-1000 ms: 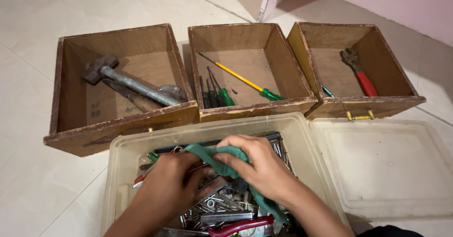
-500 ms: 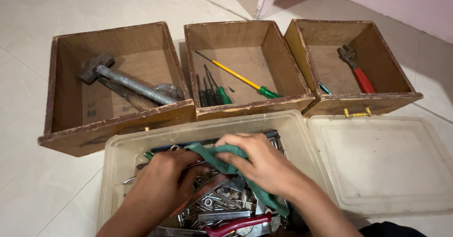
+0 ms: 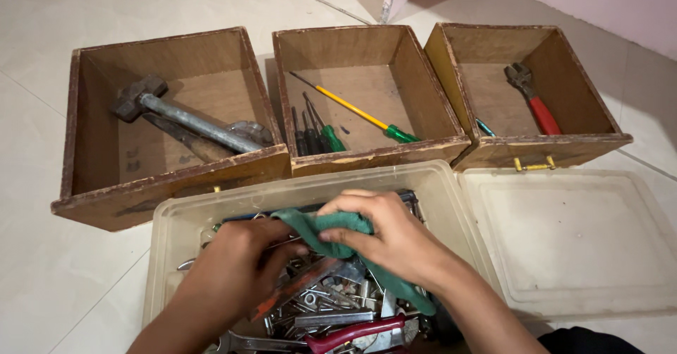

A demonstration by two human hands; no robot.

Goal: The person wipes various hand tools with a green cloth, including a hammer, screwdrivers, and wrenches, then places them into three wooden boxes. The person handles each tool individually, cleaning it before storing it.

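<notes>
Fingers [image 3: 352, 228] of the right hand [image 3: 391, 237] are pinched together on a crumpled green cloth [image 3: 331, 228], pressing it against something gripped in the left hand [image 3: 236, 266]. The left hand's fingers are curled shut around a flat metal tool with a reddish-orange handle [image 3: 296, 288], which slants down from under the cloth; exactly what kind of tool it is cannot be told. Both hands work over a clear plastic tub [image 3: 169, 220] on the tiled floor, filled with a jumble of steel wrenches, sockets and bits [image 3: 331, 308], with a pair of maroon-handled pliers [image 3: 352, 333] lying at the near edge. The tub's translucent lid [image 3: 571, 241] rests flat just beside it on the right.

Beyond the tub stand three open brown wooden boxes in a row. The left box [image 3: 84, 114] holds a heavy grey metal hammer [image 3: 183, 118] lying across other dark tools. The middle box [image 3: 402, 58] contains a long yellow-shafted screwdriver with a green handle [image 3: 360, 118] and several smaller dark screwdrivers [image 3: 310, 135]. The right box [image 3: 585, 93] holds red-handled pliers [image 3: 536, 104].
</notes>
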